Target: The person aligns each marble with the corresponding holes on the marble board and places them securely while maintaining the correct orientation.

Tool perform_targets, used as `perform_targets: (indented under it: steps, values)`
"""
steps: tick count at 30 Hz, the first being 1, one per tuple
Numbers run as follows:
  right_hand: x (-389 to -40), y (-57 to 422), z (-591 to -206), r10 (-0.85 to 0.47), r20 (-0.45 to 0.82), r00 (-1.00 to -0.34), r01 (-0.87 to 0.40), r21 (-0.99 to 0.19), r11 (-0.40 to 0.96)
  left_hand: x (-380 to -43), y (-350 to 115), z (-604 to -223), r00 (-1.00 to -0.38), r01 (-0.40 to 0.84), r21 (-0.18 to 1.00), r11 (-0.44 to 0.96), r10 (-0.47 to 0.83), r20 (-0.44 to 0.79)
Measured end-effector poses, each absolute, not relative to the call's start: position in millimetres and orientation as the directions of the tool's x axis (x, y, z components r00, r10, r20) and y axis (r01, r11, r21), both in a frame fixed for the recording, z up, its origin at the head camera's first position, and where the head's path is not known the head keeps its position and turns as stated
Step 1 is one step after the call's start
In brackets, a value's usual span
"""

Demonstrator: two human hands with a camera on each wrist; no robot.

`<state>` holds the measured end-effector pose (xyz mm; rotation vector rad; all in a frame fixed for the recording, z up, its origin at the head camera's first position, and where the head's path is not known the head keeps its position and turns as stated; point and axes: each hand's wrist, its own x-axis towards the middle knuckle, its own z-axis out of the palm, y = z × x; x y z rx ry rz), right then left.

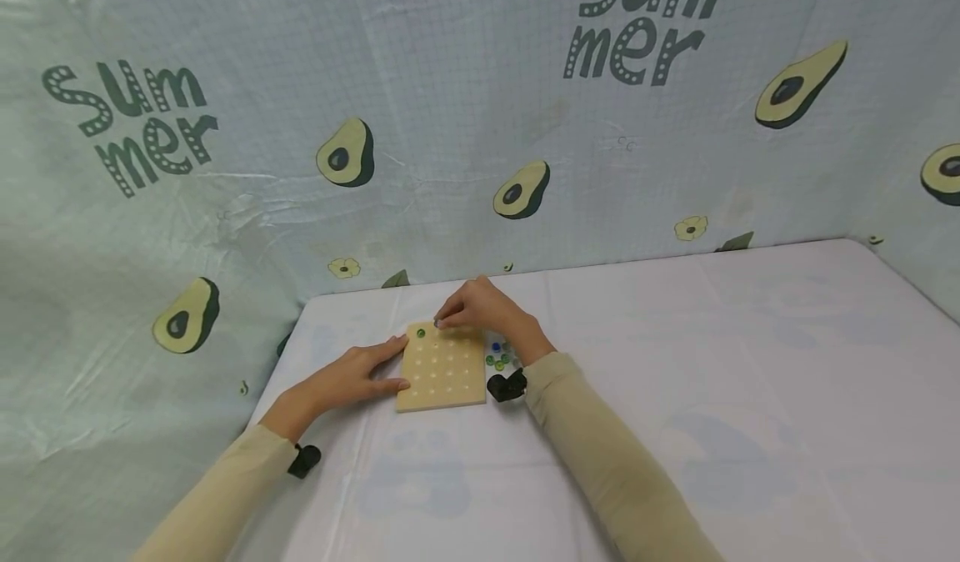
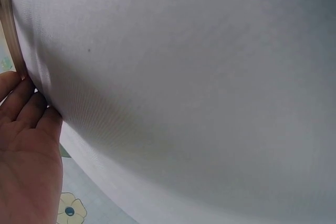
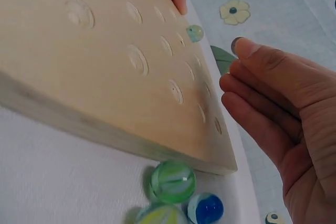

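A square light-wood board [image 1: 442,398] with rows of round hollows lies on the table. My left hand [image 1: 358,374] touches the board's left edge, thumb and fingers extended and spread apart; the left wrist view has its fingertips at the board's side. One green marble [image 1: 421,333] sits in a hollow at the far left corner. Over the far row, my right hand [image 1: 487,305] pinches a small dark marble [image 3: 235,44] between thumb and fingertips; most of it is hidden by the thumb.
Several loose marbles lie on the table by the board's right edge, among them a blue marble [image 3: 206,209] and a green striped marble [image 3: 172,182]. The table [image 1: 675,378] has a white cover. Behind it hangs a cloth [image 1: 450,87] printed with avocados.
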<state>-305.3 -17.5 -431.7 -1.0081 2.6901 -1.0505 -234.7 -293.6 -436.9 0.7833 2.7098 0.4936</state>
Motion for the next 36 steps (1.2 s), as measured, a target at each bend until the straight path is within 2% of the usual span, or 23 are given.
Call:
perform_targets:
  steps: [5, 20, 29, 36]
  values:
    - [-305.3, -21.3, -432.8, -0.561, 0.155, -0.813, -0.510, -0.652, 0.560, -234.8, -292.2, -436.3, -0.814, 0.464, 0.390, 0.795, 0.556, -0.165]
    - [-304.1, -35.0, -441.4, -0.525, 0.136, -0.840, -0.477, -0.645, 0.597, -234.2, -292.1, -436.4, -0.823, 0.448, 0.392, 0.804, 0.541, -0.170]
    - [-308.5, -33.9, -437.7, -0.582, 0.122, -0.804, -0.524, -0.609, 0.596, -235.9, -289.9, -435.8, -0.824, 0.448, 0.378, 0.810, 0.538, -0.176]
    - [-309.4, -35.7, -436.8, -0.588, 0.116, -0.801, -0.532, -0.589, 0.608, -235.7, -289.3, -434.3, -0.824, 0.448, 0.380, 0.809, 0.538, -0.175]
